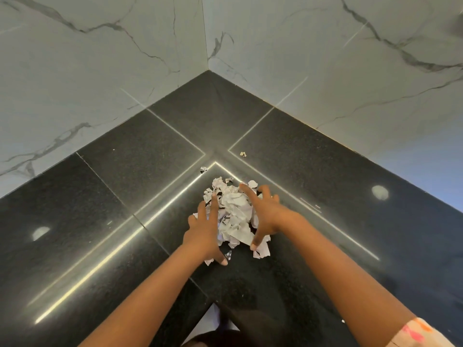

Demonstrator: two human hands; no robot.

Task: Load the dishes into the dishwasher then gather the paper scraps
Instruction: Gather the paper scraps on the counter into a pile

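A heap of torn white paper scraps (pixel 235 214) lies on the black granite countertop (pixel 140 171), near its inner corner. My left hand (pixel 205 231) lies flat against the heap's left side, fingers spread and straight. My right hand (pixel 265 214) cups the heap's right side with spread fingers, thumb down by a loose scrap (pixel 261 251). Neither hand grips anything. One small scrap (pixel 203 169) lies apart behind the heap, and a tiny yellowish scrap (pixel 243 154) sits farther back. No dishes or dishwasher are in view.
Marble-patterned walls (pixel 100 71) meet in a corner behind the counter. The counter's front edge forms an inward angle just below my forearms, with the floor (pixel 213 319) visible there. Bright light reflections streak the granite.
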